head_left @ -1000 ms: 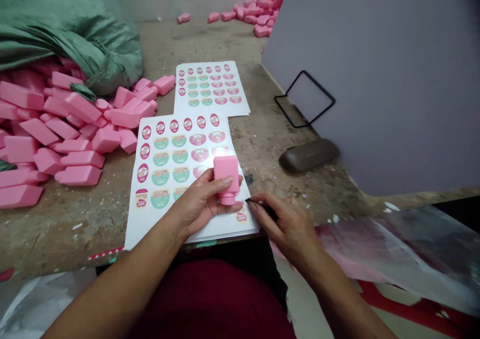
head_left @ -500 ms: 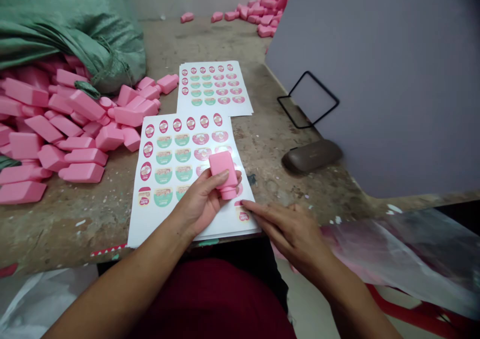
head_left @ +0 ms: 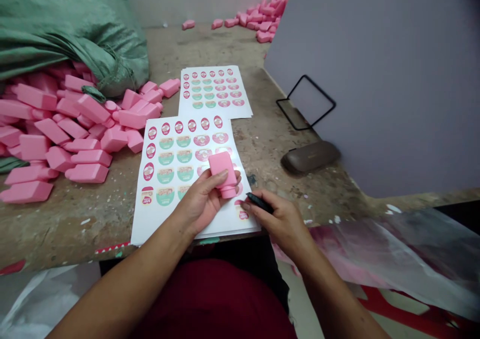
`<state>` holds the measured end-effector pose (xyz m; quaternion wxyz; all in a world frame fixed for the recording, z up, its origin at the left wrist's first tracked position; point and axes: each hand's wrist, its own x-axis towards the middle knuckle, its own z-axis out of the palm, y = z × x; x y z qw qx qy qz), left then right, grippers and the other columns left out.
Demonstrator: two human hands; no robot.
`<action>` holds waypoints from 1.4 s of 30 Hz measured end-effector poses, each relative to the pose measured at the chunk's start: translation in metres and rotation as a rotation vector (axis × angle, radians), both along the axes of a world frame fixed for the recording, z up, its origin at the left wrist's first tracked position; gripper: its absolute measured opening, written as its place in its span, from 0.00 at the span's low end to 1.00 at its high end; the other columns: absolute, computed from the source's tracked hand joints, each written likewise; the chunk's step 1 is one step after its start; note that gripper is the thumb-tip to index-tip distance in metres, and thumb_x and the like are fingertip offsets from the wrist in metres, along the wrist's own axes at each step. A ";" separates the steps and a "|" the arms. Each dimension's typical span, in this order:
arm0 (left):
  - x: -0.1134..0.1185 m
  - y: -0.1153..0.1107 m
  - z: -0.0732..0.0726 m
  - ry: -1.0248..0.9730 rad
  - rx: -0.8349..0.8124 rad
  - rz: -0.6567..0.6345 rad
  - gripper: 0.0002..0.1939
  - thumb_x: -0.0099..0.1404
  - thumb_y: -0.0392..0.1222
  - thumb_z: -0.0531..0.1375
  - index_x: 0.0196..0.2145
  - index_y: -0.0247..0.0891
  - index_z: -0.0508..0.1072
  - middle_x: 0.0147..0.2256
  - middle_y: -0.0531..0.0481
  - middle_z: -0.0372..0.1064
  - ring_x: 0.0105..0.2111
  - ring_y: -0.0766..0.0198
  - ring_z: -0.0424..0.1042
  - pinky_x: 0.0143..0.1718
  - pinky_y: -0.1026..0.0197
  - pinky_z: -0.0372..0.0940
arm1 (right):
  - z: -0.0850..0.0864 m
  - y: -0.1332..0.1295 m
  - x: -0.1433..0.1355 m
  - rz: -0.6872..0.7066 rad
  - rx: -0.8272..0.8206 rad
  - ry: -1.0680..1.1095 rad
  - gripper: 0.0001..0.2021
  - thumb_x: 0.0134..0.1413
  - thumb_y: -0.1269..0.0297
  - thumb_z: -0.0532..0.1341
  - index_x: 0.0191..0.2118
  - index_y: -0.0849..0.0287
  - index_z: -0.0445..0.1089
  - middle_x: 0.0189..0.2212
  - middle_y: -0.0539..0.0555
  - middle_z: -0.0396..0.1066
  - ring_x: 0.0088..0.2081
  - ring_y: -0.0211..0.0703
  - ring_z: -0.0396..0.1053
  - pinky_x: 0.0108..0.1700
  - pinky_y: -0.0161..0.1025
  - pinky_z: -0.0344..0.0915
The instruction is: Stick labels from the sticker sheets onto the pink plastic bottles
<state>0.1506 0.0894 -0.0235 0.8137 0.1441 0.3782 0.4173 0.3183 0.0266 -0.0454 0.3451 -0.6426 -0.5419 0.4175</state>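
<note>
A small pink plastic bottle (head_left: 222, 165) is in my left hand (head_left: 202, 199), thumb across its front, its neck pointing down toward me. Beneath it lies the nearer stack of sticker sheets (head_left: 157, 224), printed with rows of green, pink and red labels. My right hand (head_left: 285, 221) grips a slim black tool (head_left: 261, 203) like a pen or cutter; its exact kind is unclear. The fingertips are by the red-and-cream label (head_left: 243, 214) at the sheet's lower right corner.
Many pink bottles (head_left: 90, 109) spill from a green sack (head_left: 75, 29) on the left. A second sheet stack (head_left: 217, 110) lies behind. On the right are a brown case (head_left: 311, 157), a black wire frame (head_left: 330, 104) and a large grey panel (head_left: 393, 79). More bottles (head_left: 262, 24) are heaped far back.
My right hand has turned, and the black tool now shows between its fingers. My left hand keeps the pink bottle in about the same place. The view has shifted slightly.
</note>
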 end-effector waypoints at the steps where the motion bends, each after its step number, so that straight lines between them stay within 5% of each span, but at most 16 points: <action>1: 0.000 0.000 0.000 0.002 0.002 -0.003 0.12 0.61 0.33 0.64 0.43 0.30 0.73 0.38 0.41 0.76 0.39 0.60 0.76 0.51 0.54 0.68 | 0.002 -0.001 0.000 -0.034 -0.024 0.108 0.09 0.51 0.56 0.66 0.30 0.56 0.74 0.24 0.48 0.69 0.27 0.39 0.65 0.30 0.35 0.60; 4: 0.000 0.000 0.000 0.024 0.012 -0.016 0.14 0.59 0.33 0.65 0.44 0.31 0.72 0.40 0.41 0.76 0.40 0.60 0.76 0.50 0.54 0.69 | 0.013 -0.005 0.004 -0.232 -0.045 0.424 0.14 0.47 0.51 0.69 0.27 0.56 0.69 0.21 0.45 0.62 0.22 0.35 0.57 0.24 0.33 0.57; 7: 0.000 -0.002 0.003 0.055 0.048 -0.031 0.17 0.57 0.32 0.67 0.45 0.32 0.70 0.43 0.41 0.74 0.40 0.59 0.75 0.46 0.56 0.70 | 0.024 -0.003 0.007 -0.372 0.021 0.515 0.18 0.42 0.49 0.72 0.27 0.54 0.66 0.21 0.44 0.58 0.20 0.33 0.53 0.20 0.32 0.54; 14: -0.010 -0.017 0.023 0.105 0.118 -0.132 0.34 0.57 0.39 0.69 0.58 0.47 0.60 0.46 0.47 0.71 0.37 0.62 0.74 0.34 0.59 0.72 | 0.044 0.011 -0.015 -0.190 0.112 0.375 0.15 0.49 0.51 0.70 0.30 0.56 0.69 0.25 0.48 0.67 0.26 0.38 0.64 0.27 0.34 0.63; 20: -0.024 -0.036 0.027 0.083 0.131 -0.077 0.25 0.65 0.57 0.61 0.55 0.49 0.60 0.47 0.48 0.71 0.37 0.61 0.75 0.34 0.58 0.73 | 0.051 0.015 -0.045 -0.144 0.220 0.395 0.13 0.47 0.59 0.71 0.36 0.53 0.69 0.30 0.48 0.73 0.32 0.40 0.72 0.34 0.36 0.70; 42: -0.033 -0.046 0.020 0.182 0.166 0.022 0.27 0.65 0.61 0.60 0.55 0.48 0.57 0.47 0.47 0.73 0.42 0.60 0.76 0.43 0.56 0.69 | 0.048 0.019 -0.067 -0.120 0.366 0.141 0.08 0.53 0.62 0.65 0.38 0.52 0.67 0.31 0.49 0.73 0.33 0.41 0.72 0.36 0.38 0.68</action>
